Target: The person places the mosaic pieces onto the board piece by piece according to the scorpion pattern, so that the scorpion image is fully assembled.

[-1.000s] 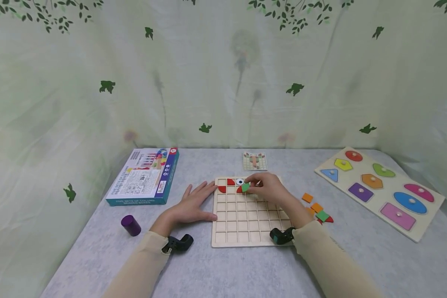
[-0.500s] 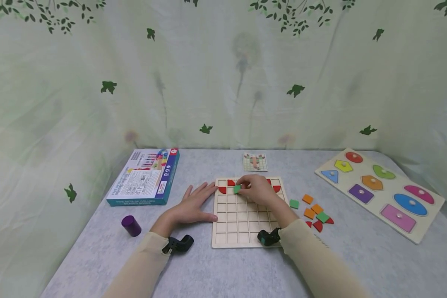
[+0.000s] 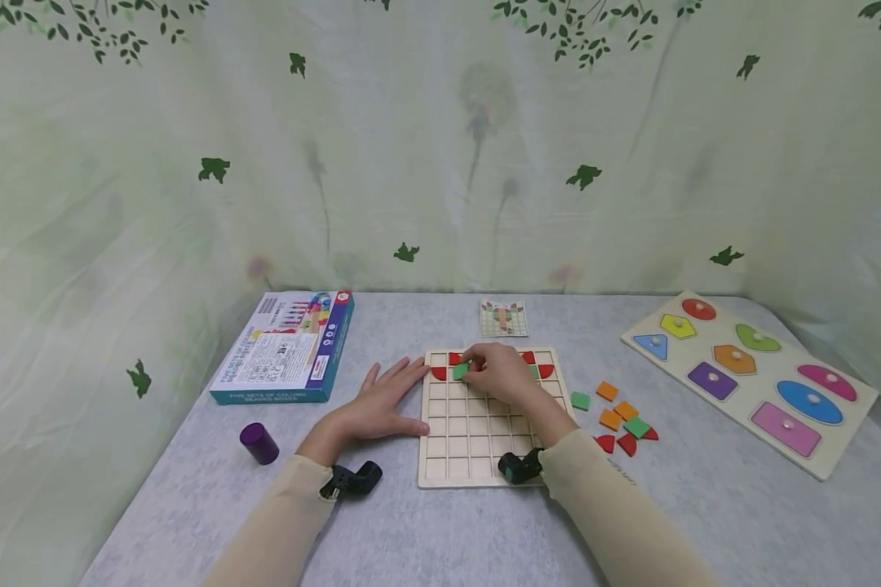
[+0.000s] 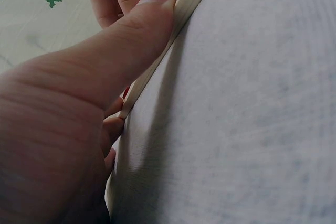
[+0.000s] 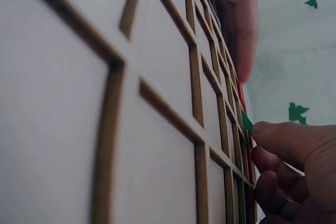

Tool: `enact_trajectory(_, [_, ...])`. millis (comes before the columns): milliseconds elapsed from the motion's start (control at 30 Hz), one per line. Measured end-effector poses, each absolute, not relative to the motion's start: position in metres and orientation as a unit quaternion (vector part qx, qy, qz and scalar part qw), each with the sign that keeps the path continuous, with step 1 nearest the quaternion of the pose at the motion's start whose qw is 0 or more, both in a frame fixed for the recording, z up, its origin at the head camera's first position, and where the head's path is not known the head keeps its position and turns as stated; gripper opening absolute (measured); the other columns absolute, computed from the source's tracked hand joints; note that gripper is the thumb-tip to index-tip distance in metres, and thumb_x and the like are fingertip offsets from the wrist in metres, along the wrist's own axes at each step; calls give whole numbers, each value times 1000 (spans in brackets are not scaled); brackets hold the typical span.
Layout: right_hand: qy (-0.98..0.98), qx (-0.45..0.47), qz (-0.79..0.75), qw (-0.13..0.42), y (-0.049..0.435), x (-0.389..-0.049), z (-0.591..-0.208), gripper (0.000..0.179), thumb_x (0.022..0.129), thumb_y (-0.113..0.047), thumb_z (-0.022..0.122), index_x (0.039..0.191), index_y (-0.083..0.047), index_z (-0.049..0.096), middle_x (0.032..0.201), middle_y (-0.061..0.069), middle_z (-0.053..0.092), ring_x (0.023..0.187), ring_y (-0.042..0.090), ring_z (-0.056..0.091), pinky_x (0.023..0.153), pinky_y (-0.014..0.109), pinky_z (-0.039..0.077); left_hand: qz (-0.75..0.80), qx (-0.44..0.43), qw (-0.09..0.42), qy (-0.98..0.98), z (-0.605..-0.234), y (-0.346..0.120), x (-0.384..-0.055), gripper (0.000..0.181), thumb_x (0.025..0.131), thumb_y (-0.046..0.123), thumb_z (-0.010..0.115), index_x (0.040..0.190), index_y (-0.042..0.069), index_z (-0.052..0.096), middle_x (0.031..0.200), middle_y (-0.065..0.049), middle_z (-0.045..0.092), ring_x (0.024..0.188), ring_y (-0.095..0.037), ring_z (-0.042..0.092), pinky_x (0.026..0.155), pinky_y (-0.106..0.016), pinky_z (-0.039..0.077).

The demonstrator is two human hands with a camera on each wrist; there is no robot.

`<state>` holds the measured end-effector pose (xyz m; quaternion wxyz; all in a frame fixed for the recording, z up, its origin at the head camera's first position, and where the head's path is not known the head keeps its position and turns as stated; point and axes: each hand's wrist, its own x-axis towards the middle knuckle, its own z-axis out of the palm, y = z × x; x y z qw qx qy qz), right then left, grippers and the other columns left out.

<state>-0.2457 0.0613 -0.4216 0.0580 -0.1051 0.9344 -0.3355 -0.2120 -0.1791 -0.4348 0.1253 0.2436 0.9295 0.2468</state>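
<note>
A wooden grid board point(image 3: 458, 447) lies on the table in the middle of the head view. My right hand point(image 3: 502, 375) pinches a green square tile point(image 3: 459, 372) between thumb and fingers at the board's second row, near the left. In the right wrist view, the thumb point(image 5: 283, 139) presses against the green tile point(image 5: 247, 123). Red quarter-round tiles point(image 3: 438, 373) sit in the upper corners; my right hand hides part of the top rows. My left hand point(image 3: 378, 409) rests along the board's left edge, fingers spread, with the thumb point(image 4: 142, 30) touching the rim.
Right of the board lie loose orange tiles point(image 3: 607, 391), green tiles point(image 3: 580, 400) and red pieces point(image 3: 627, 444). A picture card point(image 3: 504, 319) is behind it. A shape puzzle point(image 3: 675, 350) stands far right. On the left are a box point(image 3: 279, 359) and a purple cylinder point(image 3: 258, 444).
My right hand has moved left across the board's upper rows with the green tile and lowered it at the second row. The left hand stays in place.
</note>
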Motion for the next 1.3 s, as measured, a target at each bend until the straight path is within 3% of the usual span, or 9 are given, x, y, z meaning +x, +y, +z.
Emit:
enact_trajectory(733, [917, -153, -361, 80, 60, -242, -420, 18, 93, -14, 68, 109, -17, 74, 91, -3, 65, 90, 19, 58, 81, 31, 51, 244, 243, 125, 930, -436, -179, -211, 100, 83, 55, 75, 160, 15, 25, 169, -1, 17, 158, -30, 5, 122, -63, -10])
enact_trajectory(1067, [906, -180, -375, 83, 70, -236, -417, 20, 96, -15, 66, 115, -18, 73, 104, -2, 71, 97, 18, 61, 90, 38, 53, 249, 242, 126, 929, -435, -179, -210, 100, 83, 56, 74, 160, 16, 24, 170, -1, 16, 158, -30, 3, 122, -63, -11])
enact_trajectory(1300, [908, -200, -361, 68, 84, -227, -413, 25, 96, -17, 67, 121, -17, 71, 112, -1, 69, 96, 18, 62, 89, 38, 54, 247, 242, 127, 930, -433, -178, -211, 100, 82, 57, 74, 160, 17, 24, 170, 0, 16, 158, -30, 3, 122, -63, -11])
